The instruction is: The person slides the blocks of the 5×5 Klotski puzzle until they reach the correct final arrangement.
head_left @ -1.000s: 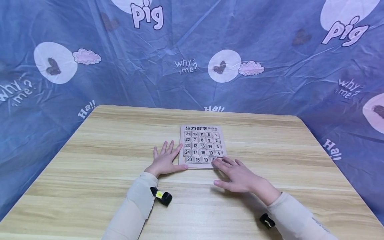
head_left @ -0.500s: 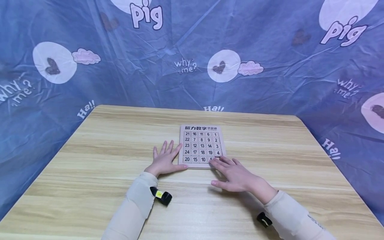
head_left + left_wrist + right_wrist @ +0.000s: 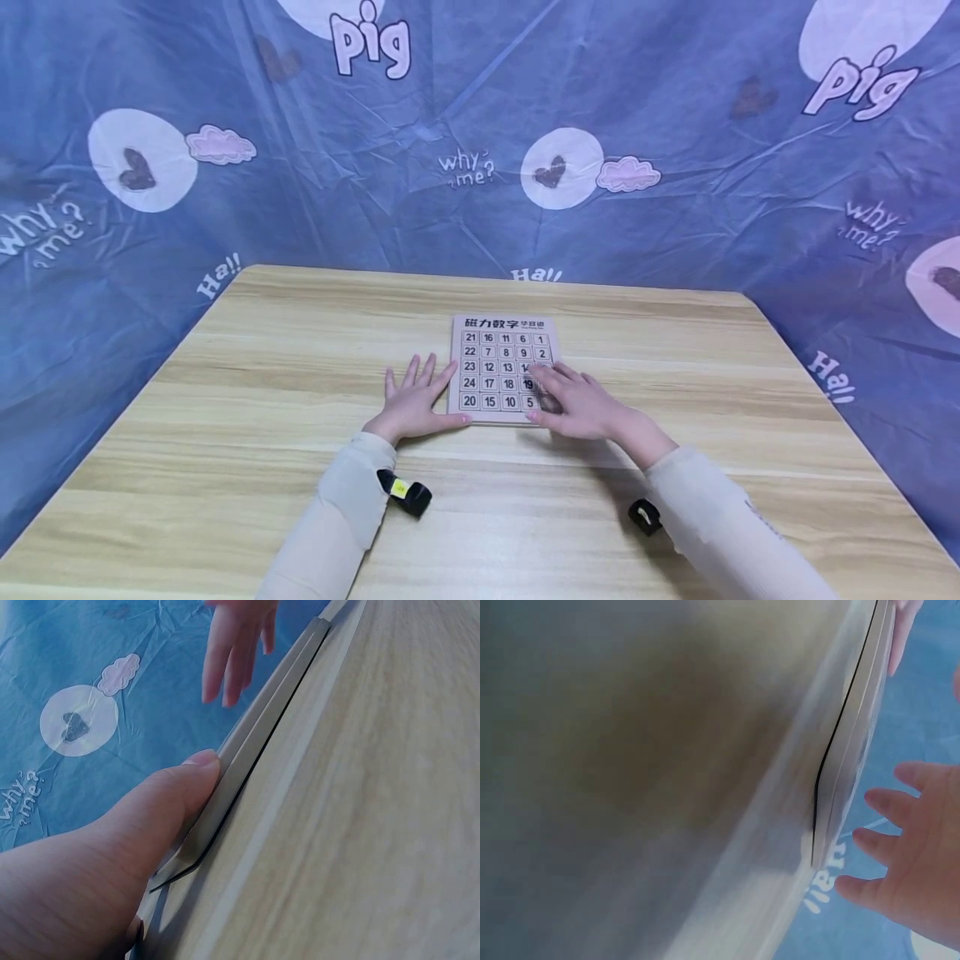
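Note:
A pale sliding number puzzle [image 3: 459, 323] lies flat on the table, with several rows of numbered tiles. Its bottom row reads 20, 15, 10, 5 from the left. My left hand [image 3: 408, 412] is spread on the table at its left side. The index fingertip is at the puzzle's left edge and the thumb [image 3: 176, 791] rests against its near edge. Over the puzzle's lower right part is my right hand [image 3: 585, 406], its fingers spread. In the right wrist view these fingers [image 3: 889, 802] stand apart from the board. The hand covers tiles at the right edge.
The wood-grain table [image 3: 315, 333] extends on all sides of the puzzle. Behind it hangs a blue printed cloth [image 3: 390, 208]. A small black device is strapped at each wrist, the left one [image 3: 408, 493] bearing a yellow label.
The bottom row of tiles has slid left into line with the columns above. My right hand has then lifted and moved up over the puzzle's right side. The left hand stays put.

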